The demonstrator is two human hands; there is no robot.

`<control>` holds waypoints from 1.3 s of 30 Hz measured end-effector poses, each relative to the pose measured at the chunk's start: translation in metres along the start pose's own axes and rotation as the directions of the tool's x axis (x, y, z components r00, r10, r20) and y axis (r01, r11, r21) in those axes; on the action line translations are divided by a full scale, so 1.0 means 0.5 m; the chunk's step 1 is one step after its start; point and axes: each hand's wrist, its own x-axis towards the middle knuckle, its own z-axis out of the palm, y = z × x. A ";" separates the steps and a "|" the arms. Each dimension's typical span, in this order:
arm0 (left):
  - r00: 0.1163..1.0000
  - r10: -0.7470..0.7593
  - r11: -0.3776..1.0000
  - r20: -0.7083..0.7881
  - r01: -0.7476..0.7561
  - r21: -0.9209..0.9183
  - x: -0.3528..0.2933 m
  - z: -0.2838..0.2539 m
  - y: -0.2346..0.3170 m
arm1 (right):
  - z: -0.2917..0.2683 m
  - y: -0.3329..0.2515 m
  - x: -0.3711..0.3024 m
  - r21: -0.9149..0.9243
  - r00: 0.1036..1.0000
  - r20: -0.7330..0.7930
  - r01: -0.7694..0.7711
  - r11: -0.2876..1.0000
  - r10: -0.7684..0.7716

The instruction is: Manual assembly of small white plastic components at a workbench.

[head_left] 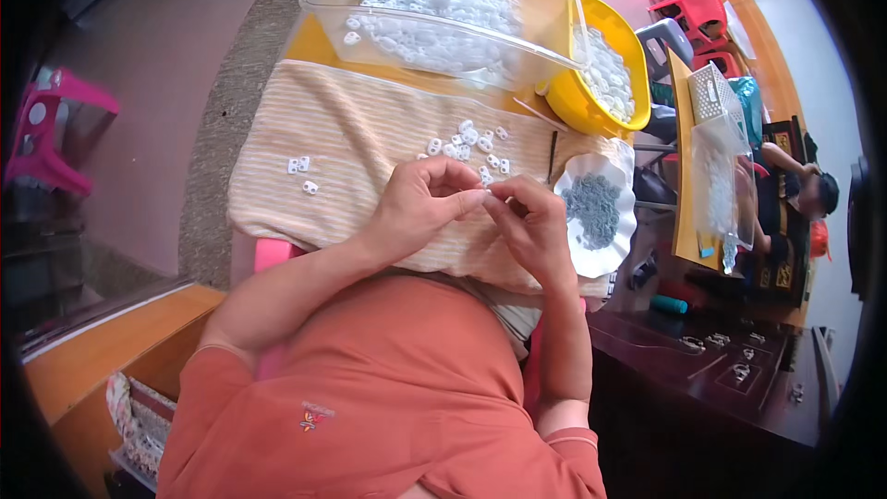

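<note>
My left hand [427, 201] and my right hand [533, 224] meet over the striped cloth [314, 120]. Both are closed in a pinch, fingertip to fingertip. A tiny pale piece [487, 191] shows between them, mostly covered by the fingers, and its kind is too small to tell. Just beyond the hands lies a loose cluster of small white plastic pieces with holes [467, 137]. To the left, away from the cluster, a white pair [298, 164] and a single white piece [310, 188] rest on the cloth. Beside my right hand stands a white scalloped dish [599, 261] holding many small grey parts.
A clear plastic bin [319, 9] of white pieces stands at the far side. Right of it is a yellow basin [637, 46] of white pieces. A thin dark stick [553, 157] lies near the dish. Another person [785, 185] sits by a table at the right.
</note>
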 end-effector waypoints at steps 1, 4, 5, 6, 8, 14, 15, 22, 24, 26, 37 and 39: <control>1.000 -0.022 0.998 -0.009 0.022 -0.058 -0.003 0.007 0.004 | 0.001 -0.005 -0.004 0.045 0.996 -0.019 0.085 0.995 -0.084; 0.999 -0.048 0.991 0.006 0.048 -0.123 -0.001 0.012 0.004 | 0.018 -0.003 -0.013 0.172 0.985 -0.084 0.164 0.971 -0.151; 0.999 -0.050 0.991 0.019 0.052 -0.126 0.000 0.009 0.003 | 0.024 0.004 -0.015 0.260 0.983 -0.121 0.166 0.951 -0.139; 0.998 -0.055 0.990 0.015 0.056 -0.133 0.000 0.006 -0.001 | 0.031 0.015 -0.016 0.315 0.983 -0.126 0.170 0.934 -0.136; 0.996 -0.085 0.984 0.008 0.085 -0.154 -0.002 0.008 -0.002 | 0.033 0.026 -0.021 0.376 0.989 -0.119 0.123 0.919 -0.083; 0.983 -0.173 0.957 0.058 0.182 -0.225 -0.002 0.013 -0.001 | 0.039 0.031 -0.036 0.486 0.991 -0.132 0.070 0.871 -0.005; 0.981 -0.186 0.955 0.061 0.195 -0.223 -0.002 0.012 -0.001 | 0.039 0.031 -0.038 0.511 0.994 -0.108 0.026 0.859 0.035; 0.977 -0.187 0.959 0.098 0.204 -0.197 -0.010 0.025 -0.014 | -0.009 0.044 -0.084 0.399 0.983 -0.177 0.037 0.916 0.038; 0.974 -0.214 0.953 0.076 0.226 -0.202 -0.010 0.022 -0.012 | -0.052 0.067 -0.097 0.319 0.979 -0.188 -0.013 0.948 0.077; 0.973 -0.219 0.953 0.079 0.231 -0.199 -0.009 0.024 -0.010 | -0.102 0.097 -0.113 0.163 0.970 -0.222 -0.061 0.985 0.097; 0.966 -0.246 0.946 0.077 0.256 -0.198 -0.014 0.027 -0.008 | -0.177 0.141 -0.139 -0.591 0.982 -0.186 -0.138 0.795 0.033; 0.968 -0.236 0.947 0.082 0.248 -0.202 -0.014 0.026 -0.009 | -0.177 0.139 -0.135 -0.613 0.987 -0.162 -0.115 0.782 0.018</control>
